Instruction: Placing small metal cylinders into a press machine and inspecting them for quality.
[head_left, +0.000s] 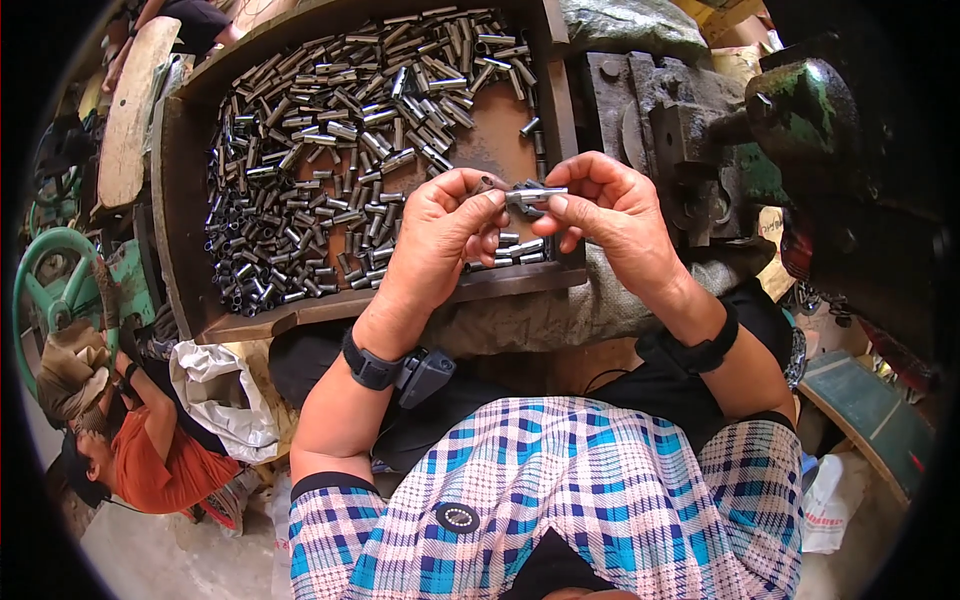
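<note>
My left hand (pixel 435 230) is closed in a pinch, thumb against forefinger. A dull brown tube end (pixel 485 185) pokes up from between its fingers. Facing it, my right hand (pixel 620 215) grips a shiny metal tube (pixel 545 193) lying roughly level, with darker metal around its left part. The left thumb tip meets that left end; I cannot tell whether the two pieces are joined. Both hands are over the right front part of a wooden tray (pixel 375 300). Loose short metal tubes (pixel 375 120) fill much of it, several lying just beneath my fingers.
Right of the tray stands a greasy machine (pixel 690 130) with a green-painted head (pixel 800 110). Sacking (pixel 520 325) lies along the tray's front edge. At left are a white sack (pixel 225 400), a green handwheel (pixel 65 285) and a person in an orange shirt (pixel 165 455).
</note>
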